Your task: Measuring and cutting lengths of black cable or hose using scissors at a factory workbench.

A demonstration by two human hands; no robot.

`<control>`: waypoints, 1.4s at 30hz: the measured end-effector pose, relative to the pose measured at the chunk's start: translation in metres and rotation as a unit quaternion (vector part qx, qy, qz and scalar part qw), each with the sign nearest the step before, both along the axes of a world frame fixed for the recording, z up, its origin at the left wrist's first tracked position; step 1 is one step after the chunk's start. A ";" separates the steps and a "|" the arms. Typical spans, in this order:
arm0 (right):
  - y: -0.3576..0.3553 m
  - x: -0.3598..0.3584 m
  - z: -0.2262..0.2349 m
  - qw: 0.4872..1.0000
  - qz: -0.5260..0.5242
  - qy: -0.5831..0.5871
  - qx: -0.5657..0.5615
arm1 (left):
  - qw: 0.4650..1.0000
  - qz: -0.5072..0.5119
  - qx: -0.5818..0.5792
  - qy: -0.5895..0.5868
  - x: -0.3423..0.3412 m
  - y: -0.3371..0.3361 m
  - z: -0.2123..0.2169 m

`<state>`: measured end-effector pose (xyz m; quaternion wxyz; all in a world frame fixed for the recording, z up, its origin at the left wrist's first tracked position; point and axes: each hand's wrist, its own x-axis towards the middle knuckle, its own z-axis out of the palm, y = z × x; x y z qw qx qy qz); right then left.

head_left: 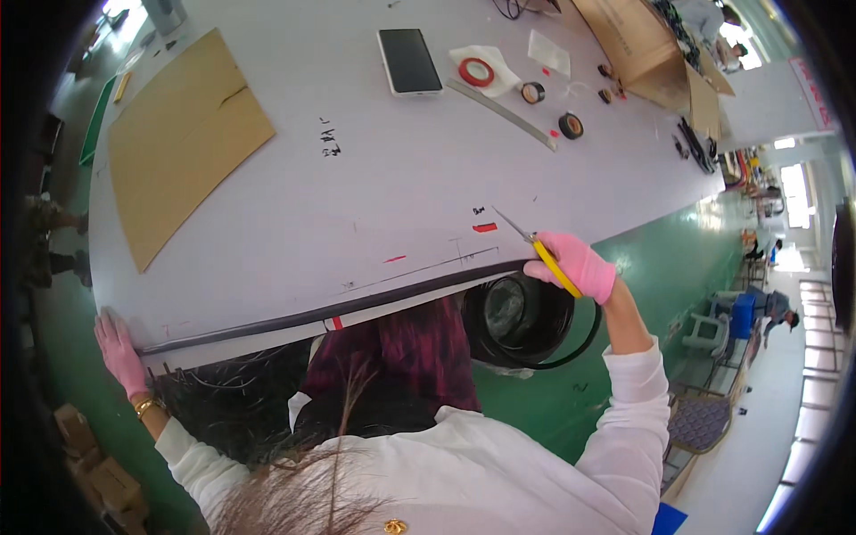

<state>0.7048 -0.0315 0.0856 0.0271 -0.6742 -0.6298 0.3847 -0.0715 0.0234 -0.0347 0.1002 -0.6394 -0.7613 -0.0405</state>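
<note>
A long black tube (401, 293) lies along the near edge of the pale table (294, 223). My left hand (119, 350), in a pink glove, rests at the tube's left end with its fingers stretched out on the table corner. At the table's right edge my right hand (584, 267), also gloved in pink, is closed around yellow-handled scissors (555, 266). Their pointed blades face up and left over the table. The tube passes under this hand, and black tubing curves from there toward a black coil (477, 332) below the table. My right fingers partly hide the tube.
A cardboard sheet (192, 147) lies at the left. Farther back are a dark-screened device (410, 62), a red tape roll (476, 72), black tape rolls (571, 126), a grey strip (504, 114) and a cardboard box (637, 45). Red marks and drawn lines show near the tube.
</note>
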 end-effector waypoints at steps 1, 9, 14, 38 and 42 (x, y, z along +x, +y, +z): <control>-0.001 0.004 -0.010 1.000 -0.012 0.018 0.003 | 1.000 0.001 -0.004 0.012 0.000 0.000 0.000; 0.003 -0.013 -0.024 0.997 -0.011 -0.075 -0.018 | 0.999 -0.021 0.000 -0.029 -0.005 0.001 0.003; 0.006 -0.016 -0.029 0.992 0.003 -0.122 -0.011 | 1.000 -0.017 -0.001 -0.002 -0.013 0.001 0.001; -0.003 -0.034 -0.027 0.966 -0.228 0.102 0.061 | 1.000 -0.006 -0.007 0.000 -0.008 0.002 0.001; -0.004 -0.031 -0.031 0.961 -0.252 0.100 0.055 | 1.000 -0.006 0.000 0.004 -0.012 0.003 -0.001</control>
